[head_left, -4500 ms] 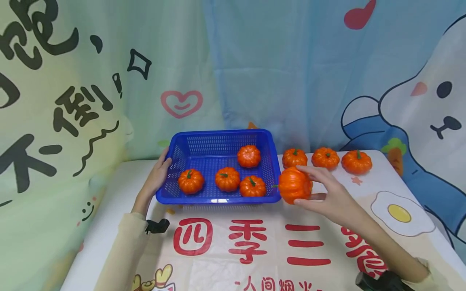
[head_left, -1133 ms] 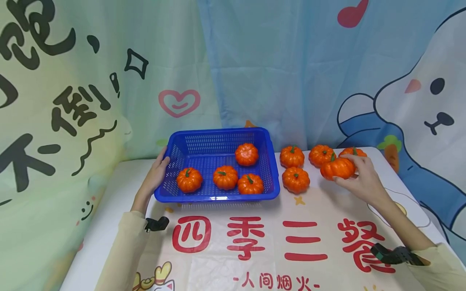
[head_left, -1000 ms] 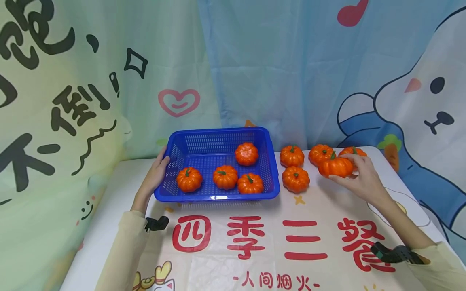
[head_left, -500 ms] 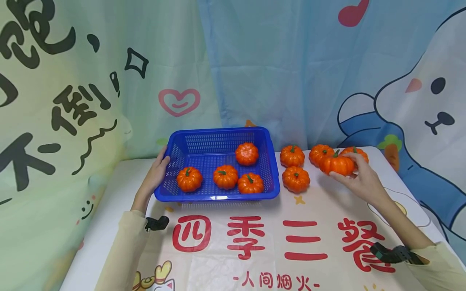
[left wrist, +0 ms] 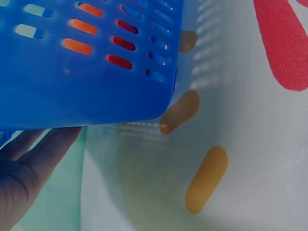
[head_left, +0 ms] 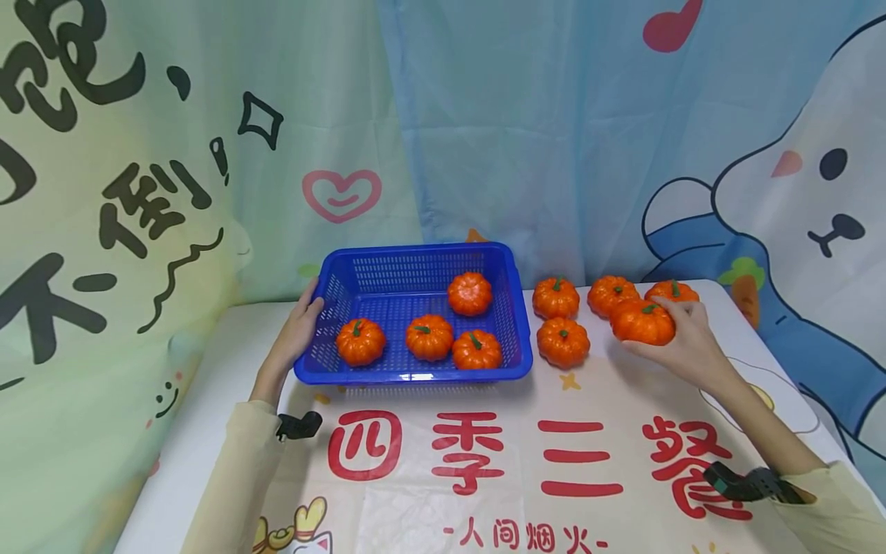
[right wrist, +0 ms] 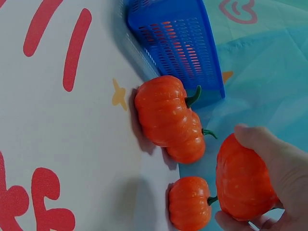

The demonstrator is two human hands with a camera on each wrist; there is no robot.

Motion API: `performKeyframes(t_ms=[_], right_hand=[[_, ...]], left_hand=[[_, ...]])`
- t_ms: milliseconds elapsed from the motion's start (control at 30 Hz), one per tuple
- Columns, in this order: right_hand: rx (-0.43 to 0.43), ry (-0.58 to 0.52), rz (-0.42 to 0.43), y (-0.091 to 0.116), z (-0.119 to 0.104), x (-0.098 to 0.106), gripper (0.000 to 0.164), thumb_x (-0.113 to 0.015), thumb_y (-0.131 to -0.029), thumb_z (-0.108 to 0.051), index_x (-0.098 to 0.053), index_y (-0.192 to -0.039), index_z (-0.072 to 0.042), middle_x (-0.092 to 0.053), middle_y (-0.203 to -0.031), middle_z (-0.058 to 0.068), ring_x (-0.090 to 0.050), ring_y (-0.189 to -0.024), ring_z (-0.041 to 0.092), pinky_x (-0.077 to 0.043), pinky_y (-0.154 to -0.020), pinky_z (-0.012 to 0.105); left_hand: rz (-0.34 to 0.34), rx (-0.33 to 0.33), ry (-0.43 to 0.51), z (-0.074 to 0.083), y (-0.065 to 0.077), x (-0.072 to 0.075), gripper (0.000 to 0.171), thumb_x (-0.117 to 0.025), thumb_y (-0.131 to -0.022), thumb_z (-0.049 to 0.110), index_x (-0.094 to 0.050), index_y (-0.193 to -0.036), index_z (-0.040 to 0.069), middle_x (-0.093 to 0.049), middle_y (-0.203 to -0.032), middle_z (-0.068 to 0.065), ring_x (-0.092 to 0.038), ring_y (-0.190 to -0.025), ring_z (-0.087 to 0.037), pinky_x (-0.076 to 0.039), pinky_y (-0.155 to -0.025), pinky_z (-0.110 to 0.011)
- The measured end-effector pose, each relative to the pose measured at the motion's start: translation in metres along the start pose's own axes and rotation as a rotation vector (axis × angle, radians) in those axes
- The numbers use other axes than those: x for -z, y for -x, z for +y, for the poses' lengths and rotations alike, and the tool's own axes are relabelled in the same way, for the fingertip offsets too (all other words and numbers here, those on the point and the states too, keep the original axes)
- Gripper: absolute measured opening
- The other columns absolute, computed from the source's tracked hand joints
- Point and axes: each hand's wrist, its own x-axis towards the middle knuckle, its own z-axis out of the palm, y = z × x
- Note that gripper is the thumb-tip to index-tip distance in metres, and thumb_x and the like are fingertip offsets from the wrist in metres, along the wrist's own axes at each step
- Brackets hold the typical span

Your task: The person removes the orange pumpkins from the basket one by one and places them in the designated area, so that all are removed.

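Note:
My right hand [head_left: 688,342] grips a small orange pumpkin [head_left: 641,323] with a short green stem, thumb on one side and fingers on the other. This pumpkin hangs over the table in front of the back row, overlapping a pumpkin [head_left: 673,292] behind it. In the right wrist view the fingers curl round the held pumpkin [right wrist: 243,178]. My left hand [head_left: 299,327] rests against the left end of the blue plastic basket [head_left: 415,377]. Its straight fingers [left wrist: 53,149] reach along the basket wall in the left wrist view, their tips hidden. Several pumpkins [head_left: 429,337] lie spread inside the basket.
Right of the basket, one pumpkin [head_left: 563,342] stands in front of another pumpkin [head_left: 556,298], with a third pumpkin [head_left: 612,295] farther right. A printed cloth [head_left: 512,454] with red characters covers the table. Directly behind the table hangs a picture curtain [head_left: 498,138].
The pumpkin gripped beside the basket earlier now stands on the table there. My right hand has moved right and holds another, its stem since tipped toward me. The left hand stays put.

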Motion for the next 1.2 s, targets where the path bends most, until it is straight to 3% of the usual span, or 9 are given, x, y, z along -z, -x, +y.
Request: performKeyframes(t_ms=[367, 700, 1200], right_hand=[[-0.014, 0.020, 0.001, 0.000, 0.002, -0.001, 0.080, -0.070, -0.087, -0.039, -0.035, -0.143, 0.007, -0.021, -0.139, 0.037, -0.031, -0.121, 0.054, -0.045, -0.088, 0.070], [0.026, 0.026, -0.016, -0.003, 0.009, -0.009, 0.082, -0.076, -0.078, -0.017, -0.029, -0.140, 0.009, -0.023, -0.137, 0.037, -0.029, -0.121, 0.054, -0.044, -0.088, 0.072], [-0.008, 0.034, -0.124, -0.013, 0.040, -0.037, 0.090, -0.078, -0.081, -0.033, -0.027, -0.139, 0.013, -0.028, -0.131, 0.038, -0.033, -0.117, 0.052, -0.042, -0.093, 0.069]], left_hand=[[-0.003, 0.000, -0.003, 0.000, 0.000, 0.000, 0.058, -0.024, -0.106, 0.035, -0.003, -0.158, 0.018, -0.006, -0.165, -0.011, -0.006, -0.152, -0.035, -0.005, -0.122, -0.057], [-0.006, -0.002, 0.006, 0.000, -0.001, 0.001, 0.058, -0.024, -0.106, 0.035, -0.002, -0.158, 0.018, -0.005, -0.165, -0.010, -0.005, -0.152, -0.036, -0.004, -0.122, -0.058], [-0.001, 0.002, 0.006, 0.001, -0.001, 0.000, 0.058, -0.024, -0.106, 0.034, -0.003, -0.158, 0.017, -0.005, -0.165, -0.010, -0.006, -0.152, -0.035, -0.004, -0.122, -0.057]])
